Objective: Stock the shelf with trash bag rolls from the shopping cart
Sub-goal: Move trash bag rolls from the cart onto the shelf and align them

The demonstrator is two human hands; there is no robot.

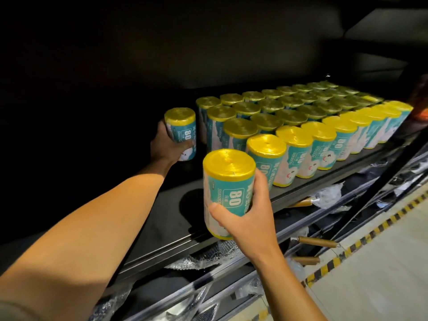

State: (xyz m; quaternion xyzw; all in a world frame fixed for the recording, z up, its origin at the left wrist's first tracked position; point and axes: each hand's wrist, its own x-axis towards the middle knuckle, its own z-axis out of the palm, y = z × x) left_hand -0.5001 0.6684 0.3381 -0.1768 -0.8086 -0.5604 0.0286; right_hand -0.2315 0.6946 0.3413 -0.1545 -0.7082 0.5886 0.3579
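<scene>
Head view, looking down at a dark shelf (176, 205) with both hands out. Left hand (166, 147) is reached far in, fingers curled round a trash bag roll (181, 133), upright, at the left end of the stocked block, just beside the back-row rolls but with a small gap; whether its base touches the shelf cannot be told. Right hand (245, 214) grips a second roll (228, 188) near the shelf's front edge, thumb across the teal label, fingers wrapped behind; this roll is upright and held above the shelf front, close to the nearest front-row roll (266, 156).

Stocked rolls (301, 117) stand upright in several rows running back and to the right, packed touching one another, yellow tops up, teal-and-white labels with a big "80" printed on them. Front row is brightly lit, the rows behind are dimmer. Left part of the shelf is bare dark board, deep in shadow.

Below the shelf are lower metal racks (208, 295) with clear plastic wrap bundles (328, 195) and a few brown cardboard tubes (317, 242). At right, pale floor (382, 274) with a yellow-and-black striped tape line (361, 239) along the rack. Shopping cart not in view.
</scene>
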